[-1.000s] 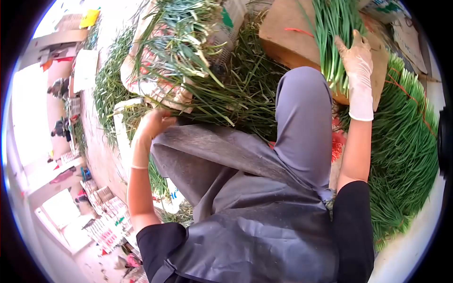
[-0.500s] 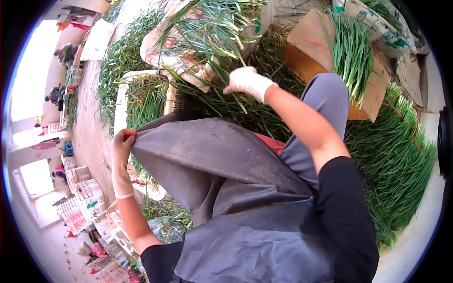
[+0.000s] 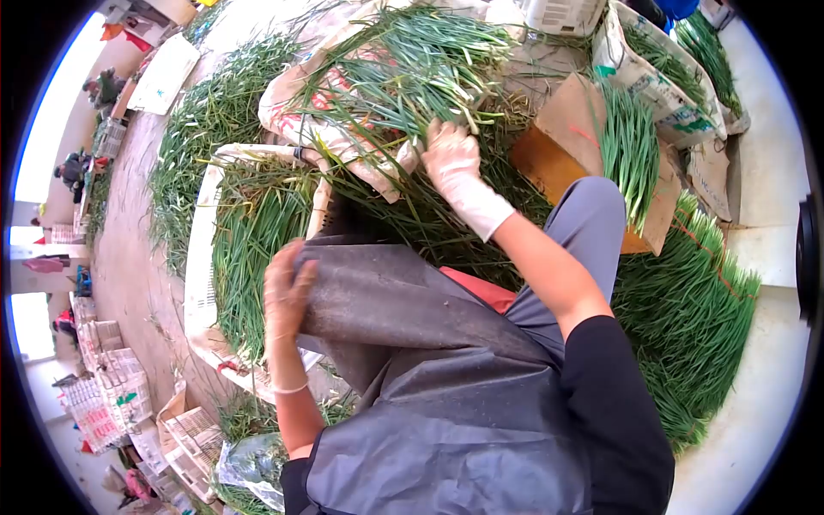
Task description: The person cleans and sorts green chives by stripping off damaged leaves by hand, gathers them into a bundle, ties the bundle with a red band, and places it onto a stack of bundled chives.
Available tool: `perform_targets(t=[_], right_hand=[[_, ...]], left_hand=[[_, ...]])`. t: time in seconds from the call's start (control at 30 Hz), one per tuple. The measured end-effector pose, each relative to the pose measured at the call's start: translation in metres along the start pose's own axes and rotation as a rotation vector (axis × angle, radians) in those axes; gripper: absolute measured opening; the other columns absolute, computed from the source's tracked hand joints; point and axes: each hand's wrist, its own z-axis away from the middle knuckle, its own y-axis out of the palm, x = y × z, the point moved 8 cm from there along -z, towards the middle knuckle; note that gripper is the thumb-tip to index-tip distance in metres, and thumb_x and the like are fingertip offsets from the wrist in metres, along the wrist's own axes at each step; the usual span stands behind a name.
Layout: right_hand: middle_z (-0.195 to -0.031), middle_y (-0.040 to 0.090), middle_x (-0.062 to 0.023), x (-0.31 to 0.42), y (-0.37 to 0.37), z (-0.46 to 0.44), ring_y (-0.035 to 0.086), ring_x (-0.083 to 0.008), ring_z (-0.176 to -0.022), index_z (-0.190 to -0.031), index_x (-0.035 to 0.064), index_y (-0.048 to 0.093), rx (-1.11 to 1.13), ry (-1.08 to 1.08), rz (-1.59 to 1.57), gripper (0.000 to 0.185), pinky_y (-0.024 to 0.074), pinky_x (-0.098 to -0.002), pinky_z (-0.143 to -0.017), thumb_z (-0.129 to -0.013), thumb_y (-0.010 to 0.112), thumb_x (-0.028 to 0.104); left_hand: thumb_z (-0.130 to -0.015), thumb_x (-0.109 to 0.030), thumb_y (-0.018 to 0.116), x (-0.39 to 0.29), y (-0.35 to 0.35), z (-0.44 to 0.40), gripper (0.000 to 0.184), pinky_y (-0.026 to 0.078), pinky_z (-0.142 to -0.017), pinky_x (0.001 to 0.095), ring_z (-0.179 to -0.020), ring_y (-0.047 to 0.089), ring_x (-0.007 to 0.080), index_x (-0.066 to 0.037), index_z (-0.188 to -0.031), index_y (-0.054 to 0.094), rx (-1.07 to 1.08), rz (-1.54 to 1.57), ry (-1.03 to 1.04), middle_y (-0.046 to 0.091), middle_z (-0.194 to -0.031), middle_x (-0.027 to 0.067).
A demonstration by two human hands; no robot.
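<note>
**Grip low on the stems, lift clean**

Reaching with the right hand [image 3: 452,159] to the near edge of the pile of greens [image 3: 412,69], heaped on the printed sack [image 3: 287,105] ahead of the lap. Fingers bent, right at the pale stem ends [image 3: 468,107]; can't tell whether pinching any or just touching.

Nothing visibly held in the left hand [image 3: 287,296]: loosely spread, thumb apart, right by the edge of the apron [image 3: 386,292]. Can't tell about contact there.

Handling notes (judgement):
- Take hold close to the pale ends, not mid-leaf. Thin and limp, so likely to kink or tear higher up.
- Draw along the stems, not across. Tangled at this edge, so likely to drag neighbours out.
- Keep handfuls small, ends level.
- Avoid shedding onto the loose greens [image 3: 506,176] below or into the crate [image 3: 202,257] by the left hand.
- Watch forearm clearance near the bunch [image 3: 631,154] on the cardboard box [image 3: 571,107].
</note>
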Motion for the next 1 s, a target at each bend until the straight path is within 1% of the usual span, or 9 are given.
perform_targets(t=[0.1,0.3,0.33,0.43,0.5,0.57,0.63,0.7,1.0], right_hand=[[-0.084,0.065,-0.0147,-0.014,0.071,-0.021,0.065,-0.0252,-0.080,-0.097,0.0052,0.064,0.577,0.066,-0.186,0.026,0.0502,-0.0375,-0.066,-0.083,0.054,0.025],[-0.085,0.066,-0.0113,-0.036,0.030,-0.030,0.063,-0.0280,-0.076,-0.090,0.0095,0.064,0.530,0.174,-0.689,0.032,0.0472,-0.0367,-0.072,-0.078,0.058,0.039],[-0.081,0.066,-0.0105,-0.042,0.037,-0.024,0.062,-0.0238,-0.069,-0.090,0.0056,0.062,0.649,0.256,-0.691,0.028,0.0474,-0.0334,-0.069,-0.081,0.059,0.032],[-0.071,0.061,-0.0014,-0.017,0.029,-0.004,0.051,-0.0083,-0.058,-0.087,0.0033,0.062,0.852,0.514,-1.769,0.012,0.0403,-0.0215,-0.054,-0.082,0.063,0.015],[-0.069,0.060,-0.0003,-0.010,0.037,0.001,0.050,-0.0068,-0.056,-0.089,0.0050,0.063,0.723,0.445,-1.727,0.014,0.0373,-0.0204,-0.051,-0.081,0.066,0.016],[-0.072,0.061,-0.0009,-0.006,0.055,0.023,0.051,-0.0073,-0.058,-0.089,0.0039,0.063,0.863,0.593,-1.660,0.015,0.0389,-0.0204,-0.053,-0.080,0.067,0.015],[-0.073,0.062,-0.0014,0.001,0.030,0.036,0.053,-0.0076,-0.061,-0.089,0.0036,0.063,0.846,0.579,-1.752,0.015,0.0404,-0.0207,-0.056,-0.080,0.067,0.015],[-0.074,0.062,-0.0015,0.006,0.010,0.052,0.054,-0.0080,-0.064,-0.088,0.0035,0.063,0.821,0.534,-1.899,0.015,0.0427,-0.0214,-0.058,-0.080,0.068,0.015],[-0.077,0.058,0.0032,-0.013,-0.011,0.101,0.050,-0.0047,-0.064,-0.092,0.0072,0.059,0.965,0.526,-1.975,0.019,0.0370,-0.0168,-0.057,-0.083,0.066,0.022]], left_hand=[[-0.072,-0.012,0.064,-0.018,0.032,-0.012,0.025,0.041,-0.088,0.0414,-0.100,0.052,0.0319,-0.008,-0.097,0.062,0.112,-0.402,0.230,0.059,-0.098,0.0130],[-0.070,0.002,0.059,0.016,0.055,-0.041,0.019,0.046,-0.076,0.0381,-0.082,0.057,0.0301,-0.006,-0.088,0.061,0.227,-0.326,0.109,0.060,-0.081,0.0109],[-0.071,0.003,0.057,0.015,0.052,-0.049,0.017,0.046,-0.074,0.0391,-0.081,0.057,0.0315,-0.006,-0.085,0.061,0.181,-0.180,0.121,0.061,-0.081,0.0116],[-0.071,0.006,0.053,-0.028,0.052,-0.070,0.017,0.046,-0.071,0.0402,-0.079,0.058,0.0337,-0.005,-0.079,0.062,0.065,-0.078,0.290,0.061,-0.079,0.0129],[-0.073,-0.001,0.057,-0.023,0.117,-0.059,0.017,0.047,-0.074,0.0378,-0.079,0.059,0.0326,-0.007,-0.087,0.065,0.381,-0.336,0.318,0.060,-0.081,0.0136],[-0.079,-0.008,0.058,-0.053,0.122,-0.050,0.016,0.047,-0.072,0.0345,-0.074,0.060,0.0246,-0.008,-0.093,0.065,0.425,-0.037,0.221,0.063,-0.081,0.0090],[-0.085,-0.022,0.061,-0.048,0.152,-0.050,0.022,0.046,-0.072,0.0281,-0.077,0.060,0.0150,-0.005,-0.099,0.063,0.379,0.825,-0.301,0.064,-0.087,0.0049],[-0.090,-0.027,0.055,-0.047,0.172,-0.040,0.031,0.046,-0.075,0.0263,-0.085,0.060,0.0143,-0.004,-0.110,0.059,0.274,1.072,-0.654,0.064,-0.093,0.0061],[-0.083,-0.012,0.064,-0.039,0.226,-0.013,0.017,0.048,-0.073,0.0236,-0.080,0.059,0.0146,-0.003,-0.097,0.057,0.185,1.757,-0.897,0.062,-0.088,0.0043]])
